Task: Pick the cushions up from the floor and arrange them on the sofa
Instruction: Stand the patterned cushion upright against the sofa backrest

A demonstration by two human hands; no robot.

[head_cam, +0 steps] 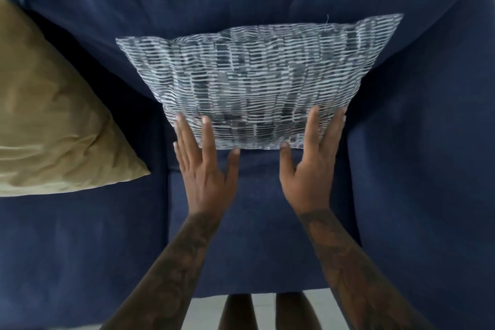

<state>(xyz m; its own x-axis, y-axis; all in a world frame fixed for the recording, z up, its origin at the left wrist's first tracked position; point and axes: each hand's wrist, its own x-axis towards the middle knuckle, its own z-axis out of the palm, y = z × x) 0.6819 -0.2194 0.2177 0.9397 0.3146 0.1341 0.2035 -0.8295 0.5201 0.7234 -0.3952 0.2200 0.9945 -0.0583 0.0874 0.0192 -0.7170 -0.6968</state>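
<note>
At the sofa's left edge a tan cushion leans. Your left hand and right hand lie flat and spread on the patterned cushion, gripping nothing, at the middle seat's back. It looks propped; let go unevenly and it may flop forward.

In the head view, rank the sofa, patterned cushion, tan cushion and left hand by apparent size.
1. Sofa
2. Patterned cushion
3. Tan cushion, cut off by the frame, so its rank against the patterned one is unsure
4. Left hand
</note>
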